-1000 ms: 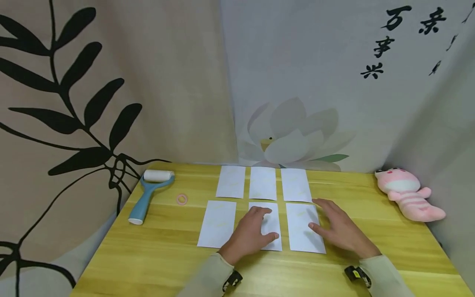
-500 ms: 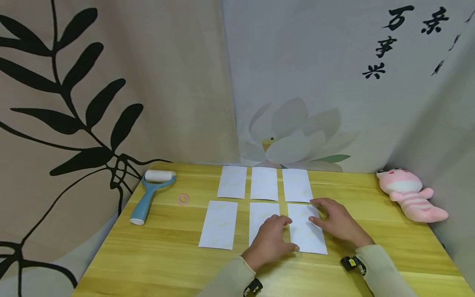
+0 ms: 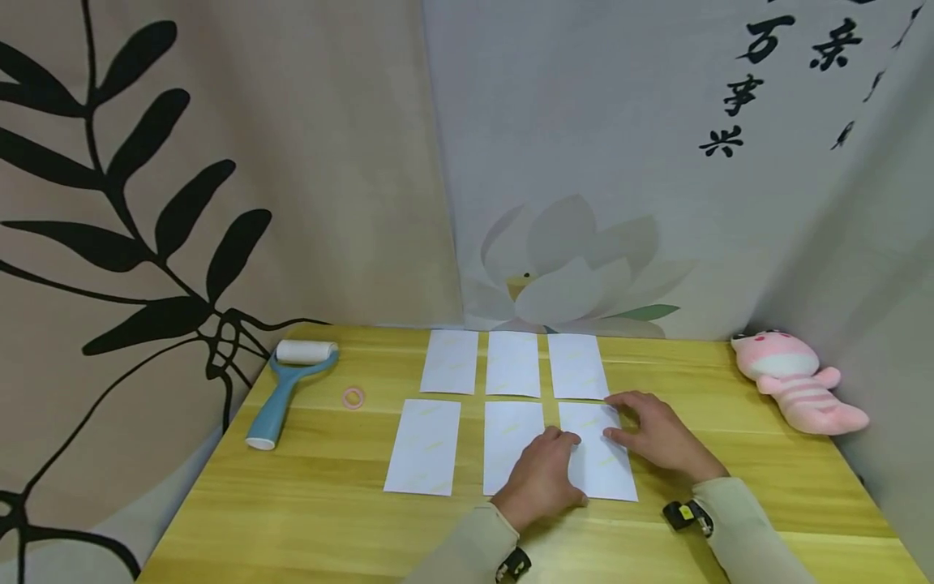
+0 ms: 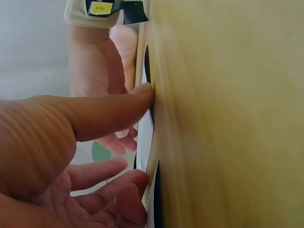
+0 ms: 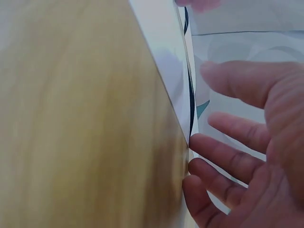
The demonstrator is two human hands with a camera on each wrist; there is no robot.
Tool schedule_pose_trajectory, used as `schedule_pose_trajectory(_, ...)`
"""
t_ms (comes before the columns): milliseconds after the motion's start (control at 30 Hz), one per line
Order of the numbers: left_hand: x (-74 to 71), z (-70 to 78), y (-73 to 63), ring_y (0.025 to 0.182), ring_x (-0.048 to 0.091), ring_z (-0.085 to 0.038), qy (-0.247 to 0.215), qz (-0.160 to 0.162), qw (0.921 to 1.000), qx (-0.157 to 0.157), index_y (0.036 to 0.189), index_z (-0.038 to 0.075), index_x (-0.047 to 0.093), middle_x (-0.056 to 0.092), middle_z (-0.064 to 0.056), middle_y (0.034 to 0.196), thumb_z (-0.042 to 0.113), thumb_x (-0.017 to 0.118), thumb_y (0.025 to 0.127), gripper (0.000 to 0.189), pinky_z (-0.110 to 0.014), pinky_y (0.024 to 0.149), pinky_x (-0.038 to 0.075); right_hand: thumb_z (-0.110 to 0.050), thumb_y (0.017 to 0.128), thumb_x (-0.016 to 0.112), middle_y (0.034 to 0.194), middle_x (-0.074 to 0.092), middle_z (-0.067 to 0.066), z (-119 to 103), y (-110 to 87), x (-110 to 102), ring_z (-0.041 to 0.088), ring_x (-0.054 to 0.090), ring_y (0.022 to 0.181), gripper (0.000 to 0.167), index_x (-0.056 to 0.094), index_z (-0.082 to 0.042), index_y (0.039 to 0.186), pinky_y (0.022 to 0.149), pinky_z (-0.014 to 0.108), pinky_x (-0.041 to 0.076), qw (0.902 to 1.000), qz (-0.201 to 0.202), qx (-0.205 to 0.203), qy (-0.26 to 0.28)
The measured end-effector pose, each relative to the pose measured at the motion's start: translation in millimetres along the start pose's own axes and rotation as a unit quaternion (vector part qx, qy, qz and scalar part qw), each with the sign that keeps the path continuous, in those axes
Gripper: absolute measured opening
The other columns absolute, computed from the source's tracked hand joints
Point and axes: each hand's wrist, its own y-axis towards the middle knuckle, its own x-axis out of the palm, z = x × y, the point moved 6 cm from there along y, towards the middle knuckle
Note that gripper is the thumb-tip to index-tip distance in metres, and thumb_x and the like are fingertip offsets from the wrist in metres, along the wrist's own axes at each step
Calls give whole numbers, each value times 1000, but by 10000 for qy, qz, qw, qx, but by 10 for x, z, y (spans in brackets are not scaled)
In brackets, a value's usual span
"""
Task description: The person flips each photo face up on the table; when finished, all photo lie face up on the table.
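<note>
Several white cards with faint yellow marks lie in two rows on the wooden table. At the front right card (image 3: 606, 470), my left hand (image 3: 543, 478) rests along the left side, its thumb by the near left corner. My right hand (image 3: 664, 438) is at the same card's far right corner, fingers spread. The left hand partly covers the front middle card (image 3: 508, 434). In the left wrist view, the thumb of my left hand (image 4: 42, 133) reaches to a card edge. The right wrist view has the fingertips of my right hand (image 5: 275, 123) right by a card's corner (image 5: 175, 80).
Left on the wooden table (image 3: 306, 519) lie a blue-handled lint roller (image 3: 280, 405) and a small pink ring (image 3: 353, 397). A pink striped plush toy (image 3: 799, 381) sits at the right edge. Behind the table hangs a printed curtain (image 3: 350, 162).
My left hand has moved right, from over the front middle card to the left side of the front right card. The right hand stays by that card's far right corner, shifted only slightly.
</note>
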Motion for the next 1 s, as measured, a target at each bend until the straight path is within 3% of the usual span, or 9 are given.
schedule_pose_trajectory(267, 0, -26, 9, 104, 64, -14, -290, 113, 9995, -9, 134, 10, 68, 64, -2, 123, 28, 103, 65, 80, -25, 95, 54, -26, 94, 82, 137, 67, 15, -15, 16, 21, 43, 58, 131, 43, 69, -7, 132, 109, 66, 45, 9999, -62, 92, -5)
schedule_pose_trajectory(433, 7, -24, 21, 108, 64, -13, -342, 134, 9993, 36, 137, 13, 68, 63, -1, 130, 28, 103, 66, 81, -24, 97, 54, -23, 95, 81, 134, 68, 13, -5, 15, 23, 41, 59, 129, 41, 69, -7, 130, 108, 64, 45, 10000, -19, 54, 77)
schedule_pose_trajectory(700, 35, -1, 17, 118, 64, -13, 18, -77, 9998, 157, 131, 15, 75, 62, 0, 137, 33, 99, 71, 67, -23, 103, 52, -19, 95, 81, 130, 69, 11, 50, 37, 37, 38, 61, 126, 37, 70, -8, 128, 107, 61, 47, 9997, 2, 23, 243)
schedule_pose_trajectory(1000, 11, -19, 12, 121, 63, -16, -351, -36, 9994, -74, 135, 13, 72, 58, -2, 142, 29, 100, 71, 72, -26, 105, 52, -10, 96, 77, 122, 68, 9, 121, 126, 73, 30, 64, 114, 32, 69, -8, 127, 102, 54, 53, 9990, -125, 237, 367)
